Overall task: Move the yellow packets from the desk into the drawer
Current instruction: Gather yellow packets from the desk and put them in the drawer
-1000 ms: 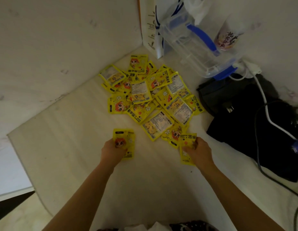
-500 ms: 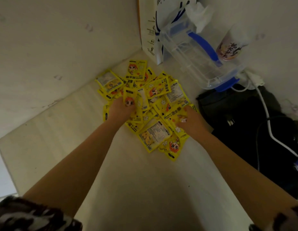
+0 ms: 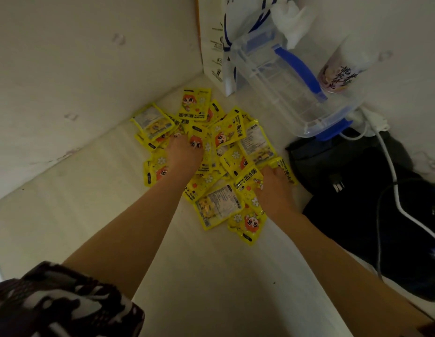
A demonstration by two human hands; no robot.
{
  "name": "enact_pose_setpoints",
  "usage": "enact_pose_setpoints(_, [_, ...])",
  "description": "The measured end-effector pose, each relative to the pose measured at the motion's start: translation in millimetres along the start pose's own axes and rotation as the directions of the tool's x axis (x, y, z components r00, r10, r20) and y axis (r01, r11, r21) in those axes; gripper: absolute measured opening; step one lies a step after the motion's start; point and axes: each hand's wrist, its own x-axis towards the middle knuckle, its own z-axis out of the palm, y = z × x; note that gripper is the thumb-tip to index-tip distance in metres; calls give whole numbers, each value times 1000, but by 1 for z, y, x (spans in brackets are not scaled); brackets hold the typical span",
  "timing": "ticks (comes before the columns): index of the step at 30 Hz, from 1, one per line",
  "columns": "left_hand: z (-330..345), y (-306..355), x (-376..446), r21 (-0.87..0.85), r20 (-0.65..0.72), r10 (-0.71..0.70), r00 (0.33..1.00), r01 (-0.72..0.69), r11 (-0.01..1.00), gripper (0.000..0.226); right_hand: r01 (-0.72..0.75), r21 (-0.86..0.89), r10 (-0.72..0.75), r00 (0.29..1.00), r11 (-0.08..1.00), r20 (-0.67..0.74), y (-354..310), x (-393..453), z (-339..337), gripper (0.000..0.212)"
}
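Packets (image 3: 212, 164) beneath hands, cornered by walls (image 3: 77, 69)

printed words on the yellow packets

"hand warmer" in dark capitals can be read on several yellow packets (image 3: 206, 154) in the heap, plainly on one at the heap's near left edge, with large chinese characters beside it. the cup (image 3: 338, 74) beyond and right of the heap bears dark chinese characters. small print on the white carton (image 3: 214, 45) behind the heap is too small to read.

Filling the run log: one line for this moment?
phase: gathering | left hand: on yellow packets | right hand: gripping packets | drawer: unseen
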Motion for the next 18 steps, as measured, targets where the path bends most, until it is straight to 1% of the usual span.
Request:
enact_pose_setpoints(3, [-1, 1, -5, -77, -3, -3, 1000, 3, 997, 24, 25, 71, -27, 999, 997, 17, -3, -6, -1, 33])
enact_pose_setpoints(6, [-2, -2, -8, -149, -20, 22, 1000, -25, 988, 23, 55, 206, -61, 998, 977, 19, -3, -12, -3, 33])
enact_pose_setpoints(9, [-12, -9, -16, -240, -14, 35, 999, -38, 970, 24, 2, 323, -24, 998, 946, 63, -1, -13, -13, 38])
enact_pose_setpoints(11, [-24, -18, -16, -333, -34, 5, 999, -16, 943, 32, -33, 424, -1, 997, 905, 82, -3, -10, -24, 45])
enact_pose_setpoints(12, [-31, -23, -15, -390, -44, -23, 999, 4, 921, 41, -32, 449, -1, 997, 893, 75, -5, -8, -30, 47])
enact_pose_setpoints(13, [-39, -28, -13, -440, -45, -51, 998, 26, 897, 50, -22, 447, -7, 998, 894, 63, -8, -4, -35, 44])
enact_pose_setpoints(15, [-54, -36, -7, -479, -45, -79, 996, 48, 877, 58, 45, 401, -59, 998, 915, 23, -15, 5, -45, 24])
enact_pose_setpoints(16, [-62, -38, -3, -488, -46, -85, 995, 52, 871, 60, 81, 388, -89, 996, 918, 2, -20, 10, -49, 15])
enact_pose_setpoints(18, [-76, -39, 5, -527, -48, -115, 992, 73, 847, 55, 113, 394, -116, 993, 912, -16, -29, 23, -55, 12])
